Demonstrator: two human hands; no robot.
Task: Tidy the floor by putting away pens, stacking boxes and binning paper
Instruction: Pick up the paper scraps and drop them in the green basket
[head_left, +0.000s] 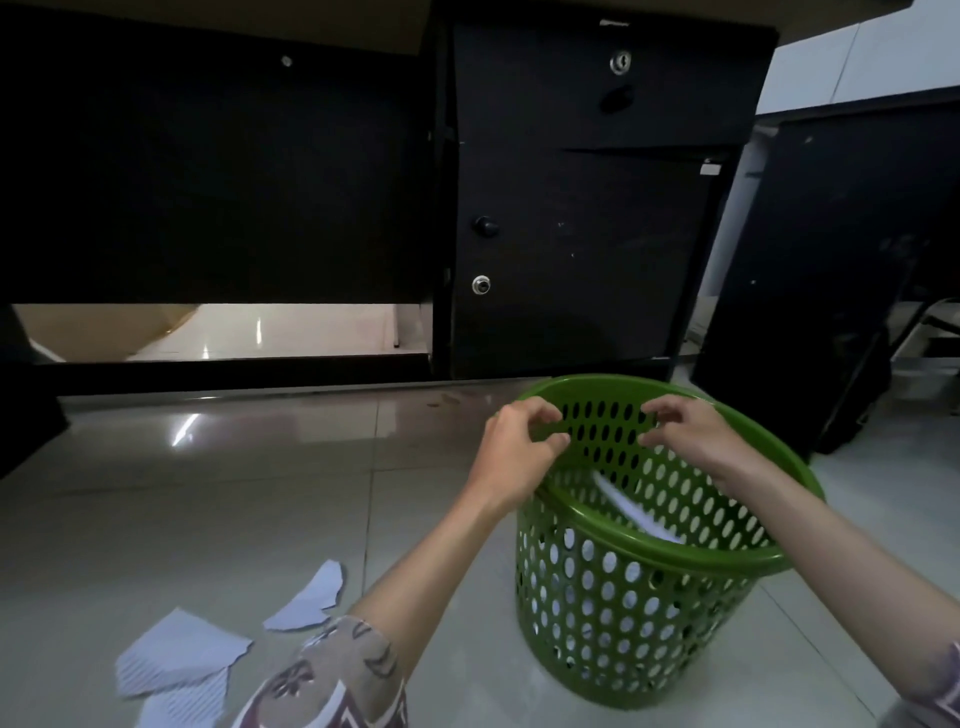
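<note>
A green perforated waste basket stands on the tiled floor, with white paper lying inside it. Both my hands hover over its open top. My left hand is above the left rim, its fingers loosely curved and holding nothing. Over the middle of the opening, my right hand has its fingers spread and slightly bent, also with nothing in them. Torn pieces of lined paper lie on the floor at the lower left, and another scrap lies beside my left forearm.
A black desk with a lockable cabinet door stands directly behind the basket. A dark cabinet is at the right. Glossy floor tiles stretch to the left of the basket.
</note>
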